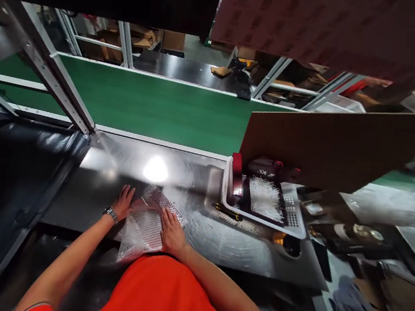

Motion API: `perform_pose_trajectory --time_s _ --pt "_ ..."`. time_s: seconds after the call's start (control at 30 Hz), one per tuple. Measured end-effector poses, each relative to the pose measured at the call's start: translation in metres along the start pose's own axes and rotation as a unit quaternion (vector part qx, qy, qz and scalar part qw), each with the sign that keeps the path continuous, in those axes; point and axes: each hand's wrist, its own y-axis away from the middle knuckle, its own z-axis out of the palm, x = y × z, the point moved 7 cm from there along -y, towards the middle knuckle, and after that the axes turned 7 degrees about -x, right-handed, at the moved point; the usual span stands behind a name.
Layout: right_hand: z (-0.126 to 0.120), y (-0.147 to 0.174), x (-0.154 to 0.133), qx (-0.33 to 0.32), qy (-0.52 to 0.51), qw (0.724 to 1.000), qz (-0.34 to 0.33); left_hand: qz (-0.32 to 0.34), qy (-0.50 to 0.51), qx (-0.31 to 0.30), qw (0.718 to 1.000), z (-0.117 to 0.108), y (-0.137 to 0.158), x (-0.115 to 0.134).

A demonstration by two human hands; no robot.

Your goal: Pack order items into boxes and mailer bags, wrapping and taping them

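A sheet of clear bubble wrap point(144, 226) lies on the shiny metal worktable point(196, 184) right in front of me, folded around something I cannot make out. My left hand point(124, 201), with a wristwatch on its wrist, presses flat on the wrap's left edge. My right hand point(170, 231) rests flat on the wrap's right side, fingers spread. Neither hand grips anything.
A white plastic tray point(260, 222) with a dark red box and bubble wrap sits to the right, a yellow-handled tool point(226, 211) beside it. A green conveyor belt point(153, 105) runs behind the table. A big cardboard sheet point(346, 143) leans over the tray. Clutter fills the right side.
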Motion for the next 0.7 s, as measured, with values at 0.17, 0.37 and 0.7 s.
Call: perform_pose_trajectory --time_s 0.17,0.37,0.7 --pt "-0.029 -0.006 0.005 0.033 -0.074 0.996 0.039 0.084 0.109 0.026 0.99 0.016 0.001 0.083" --pt "-0.069 -0.033 0.065 0.051 -0.155 0.948 0.273 0.044 0.198 -0.016 0.979 0.067 0.002 0.133" --pt "-0.048 -0.045 0.032 -0.038 -0.143 0.956 0.255 0.017 0.013 -0.062 0.998 0.089 0.06 0.065"
